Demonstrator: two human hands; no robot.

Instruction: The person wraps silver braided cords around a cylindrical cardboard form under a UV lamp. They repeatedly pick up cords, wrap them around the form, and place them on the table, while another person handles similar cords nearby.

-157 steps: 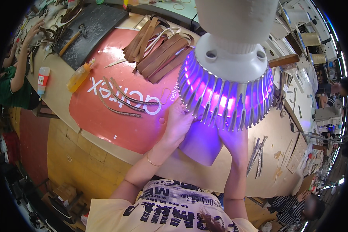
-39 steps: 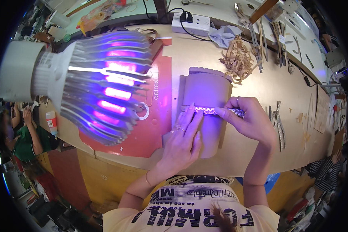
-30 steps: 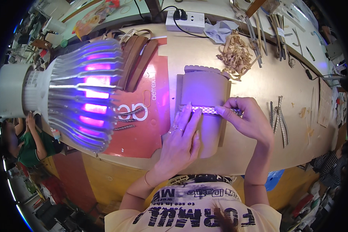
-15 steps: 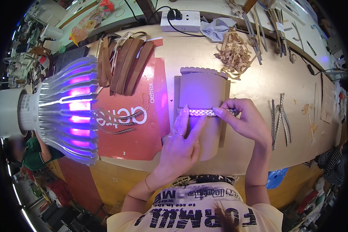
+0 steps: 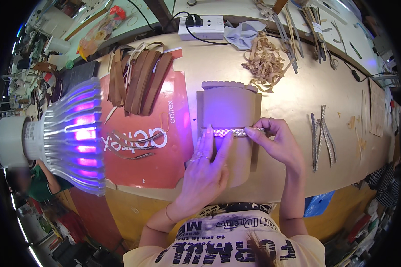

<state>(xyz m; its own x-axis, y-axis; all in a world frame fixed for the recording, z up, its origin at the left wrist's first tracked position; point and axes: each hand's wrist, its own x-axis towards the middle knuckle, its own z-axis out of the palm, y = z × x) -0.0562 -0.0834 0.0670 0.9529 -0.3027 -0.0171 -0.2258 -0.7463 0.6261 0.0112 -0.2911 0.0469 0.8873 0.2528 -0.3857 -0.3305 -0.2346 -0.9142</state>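
Observation:
A braided strip (image 5: 228,132), light and shiny, runs across a tan, rounded form (image 5: 229,107) with a scalloped far edge. My left hand (image 5: 205,173) has its index and middle fingers stretched out and apart, their tips pressing the strip against the form. Its other fingers curl in loosely. At the strip's right end, my right hand (image 5: 278,140) pinches it between thumb and fingers by the form's right edge. The tip of that end is hidden behind the fingers. Purple light falls on the form and on my left hand.
A finned lamp (image 5: 73,138) glows purple at the left. Beyond a red sheet (image 5: 151,164) with braided pieces lie brown straps (image 5: 142,82). Tan strip scraps (image 5: 265,62) sit behind the form, near a white power strip (image 5: 201,27). More braided strips (image 5: 323,140) lie at right.
The whole view has shifted slightly, with the form a little further left in it. Both hands keep nearly the same hold on the braided strip.

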